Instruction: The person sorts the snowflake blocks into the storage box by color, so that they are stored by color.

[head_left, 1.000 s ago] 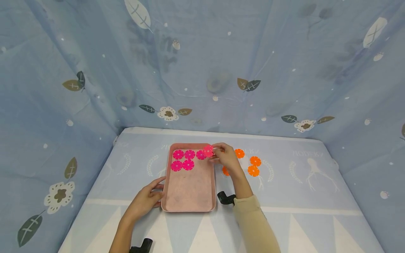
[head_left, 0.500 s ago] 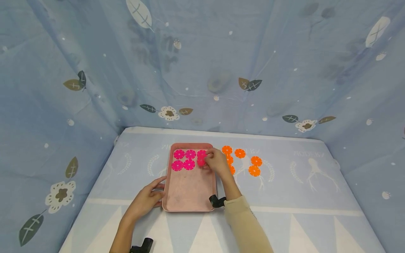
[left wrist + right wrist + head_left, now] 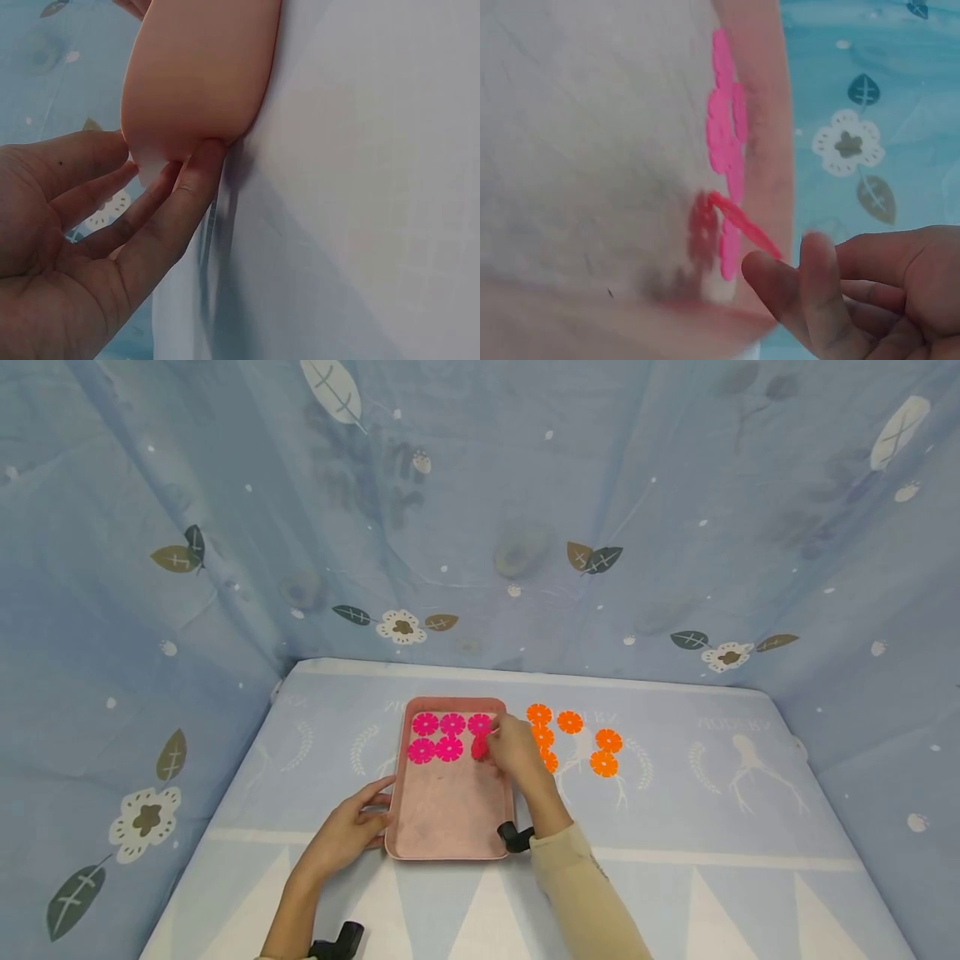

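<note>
My right hand (image 3: 517, 748) pinches a reddish-pink slotted, flower-shaped disc (image 3: 746, 225) between thumb and finger. The disc is tilted, with its lower edge close to the pink tray's floor; whether it touches cannot be told. Several pink slotted discs (image 3: 449, 748) lie flat in two rows at the far end of the tray (image 3: 450, 818). At the tray's left side, my left hand (image 3: 348, 828) rests its extended fingers against the wall (image 3: 195, 82). In the left wrist view those fingertips (image 3: 206, 154) touch the tray's outside.
Several orange slotted discs (image 3: 570, 722) lie on the patterned tablecloth (image 3: 712, 810) right of the tray, some partly behind the right hand. A blue patterned curtain (image 3: 480, 527) hangs behind and beside the table. Black wrist-camera mounts (image 3: 514, 837) sit on both wrists.
My right hand has carried the reddish disc from above the tray's far right corner down and left, to just below the third disc of the upper row. The left hand stays against the tray.
</note>
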Available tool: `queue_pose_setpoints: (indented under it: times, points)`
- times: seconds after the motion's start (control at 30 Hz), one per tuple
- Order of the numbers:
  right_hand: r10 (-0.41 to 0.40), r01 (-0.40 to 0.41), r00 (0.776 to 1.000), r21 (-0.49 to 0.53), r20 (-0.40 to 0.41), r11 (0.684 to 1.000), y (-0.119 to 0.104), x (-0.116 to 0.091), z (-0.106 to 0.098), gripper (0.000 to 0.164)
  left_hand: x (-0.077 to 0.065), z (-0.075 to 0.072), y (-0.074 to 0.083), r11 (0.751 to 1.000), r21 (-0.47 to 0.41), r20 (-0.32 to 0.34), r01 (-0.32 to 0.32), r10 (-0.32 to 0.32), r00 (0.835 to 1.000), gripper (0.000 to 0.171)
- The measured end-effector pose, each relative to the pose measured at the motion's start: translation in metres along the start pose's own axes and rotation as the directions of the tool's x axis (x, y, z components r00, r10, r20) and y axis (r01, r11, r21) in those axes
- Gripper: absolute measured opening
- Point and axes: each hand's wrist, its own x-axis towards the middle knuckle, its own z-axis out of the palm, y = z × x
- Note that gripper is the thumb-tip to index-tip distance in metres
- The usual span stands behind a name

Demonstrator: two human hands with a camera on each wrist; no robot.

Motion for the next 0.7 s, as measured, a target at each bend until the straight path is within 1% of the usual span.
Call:
queue_pose_setpoints:
  times: [0.1, 0.2, 0.4, 0.57, 0.7]
  points:
    - [0.002, -0.002, 1.0, 0.016, -0.003, 1.0, 0.0, -0.005, -0.008, 0.023, 0.0, 0.0, 0.001, 1.0, 0.007, -0.005, -0.002, 0.002, 1.0, 0.055]
    - [0.0, 0.001, 1.0, 0.057, -0.007, 0.998, 0.002, -0.009, -0.017, 0.021, -0.001, 0.0, 0.001, 1.0, 0.017, -0.006, -0.006, 0.007, 1.0, 0.055]
    - [-0.013, 0.019, 0.999, 0.138, -0.041, 0.99, 0.014, -0.016, -0.036, 0.021, -0.002, 0.001, 0.002, 1.0, 0.013, -0.006, -0.003, 0.003, 1.0, 0.055]
    - [-0.004, 0.013, 0.999, 0.26, -0.034, 0.965, 0.029, -0.021, -0.052, 0.026, -0.001, 0.001, 0.002, 1.0, 0.007, -0.005, -0.006, 0.006, 1.0, 0.055]
    - [0.008, 0.006, 0.999, 0.304, -0.044, 0.953, 0.042, -0.026, -0.064, 0.029, -0.001, 0.001, 0.001, 1.0, 0.003, -0.004, -0.005, 0.005, 1.0, 0.055]
